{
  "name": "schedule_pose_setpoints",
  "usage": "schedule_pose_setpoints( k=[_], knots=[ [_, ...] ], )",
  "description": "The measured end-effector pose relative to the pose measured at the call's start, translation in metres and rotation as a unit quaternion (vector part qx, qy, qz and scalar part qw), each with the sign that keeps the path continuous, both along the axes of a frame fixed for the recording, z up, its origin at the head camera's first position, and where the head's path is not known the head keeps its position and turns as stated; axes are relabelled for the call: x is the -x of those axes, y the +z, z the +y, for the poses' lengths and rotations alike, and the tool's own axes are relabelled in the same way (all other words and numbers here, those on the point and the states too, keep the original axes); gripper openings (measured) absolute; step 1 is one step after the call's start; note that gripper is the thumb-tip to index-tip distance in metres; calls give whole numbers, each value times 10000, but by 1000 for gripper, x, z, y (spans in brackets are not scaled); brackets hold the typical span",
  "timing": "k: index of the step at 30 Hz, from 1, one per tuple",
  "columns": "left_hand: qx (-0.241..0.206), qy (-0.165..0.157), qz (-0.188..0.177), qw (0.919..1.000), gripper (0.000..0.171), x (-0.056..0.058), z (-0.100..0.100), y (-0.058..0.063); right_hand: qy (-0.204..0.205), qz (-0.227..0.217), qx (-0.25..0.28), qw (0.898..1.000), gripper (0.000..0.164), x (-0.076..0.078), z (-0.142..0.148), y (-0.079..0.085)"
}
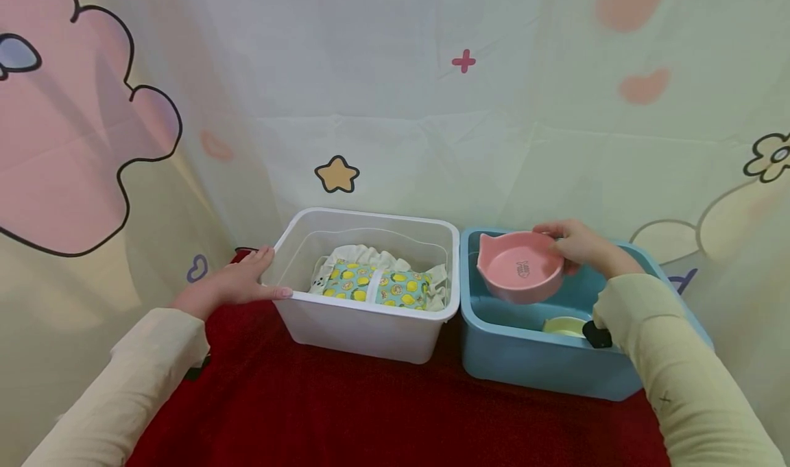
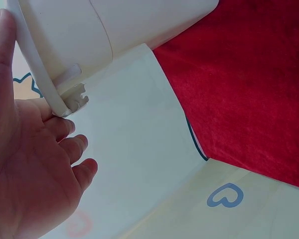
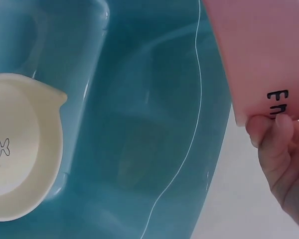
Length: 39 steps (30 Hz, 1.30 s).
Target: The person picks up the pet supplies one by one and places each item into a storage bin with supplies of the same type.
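Note:
My right hand (image 1: 579,245) pinches the rim of a pink cat-ear bowl (image 1: 517,265), tilted above the blue bin (image 1: 555,357). In the right wrist view, the bowl's outer side (image 3: 269,55) carries black lettering, and thumb and fingers meet at its edge. Down in the blue bin lies a pale yellow cat-ear bowl (image 3: 20,199) with a fishbone drawing. My left hand (image 1: 237,282) rests on the left front corner of the white bin (image 1: 370,330), thumb along the front rim. Inside that bin sits a folded lemon-print cloth bundle (image 1: 352,278) with cream ruffles and a white band.
Both bins stand side by side on a dark red cloth (image 1: 345,412). Close behind them hangs a pale curtain (image 1: 395,110) with cartoon prints, which also runs down both sides.

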<state>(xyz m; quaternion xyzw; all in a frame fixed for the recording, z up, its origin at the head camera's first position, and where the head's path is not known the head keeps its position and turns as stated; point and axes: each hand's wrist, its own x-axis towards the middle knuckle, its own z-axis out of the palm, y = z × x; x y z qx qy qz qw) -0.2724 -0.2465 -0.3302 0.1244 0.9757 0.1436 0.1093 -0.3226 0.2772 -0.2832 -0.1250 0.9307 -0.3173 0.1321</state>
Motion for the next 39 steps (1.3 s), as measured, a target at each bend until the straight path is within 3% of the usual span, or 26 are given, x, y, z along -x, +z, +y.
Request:
schedule_pose_setpoints(
  k=[39],
  knots=[
    [-128,152,-124,9997,108,-1,-1,1,-145,-156,-318,9993,49,18,-8,-11]
  ],
)
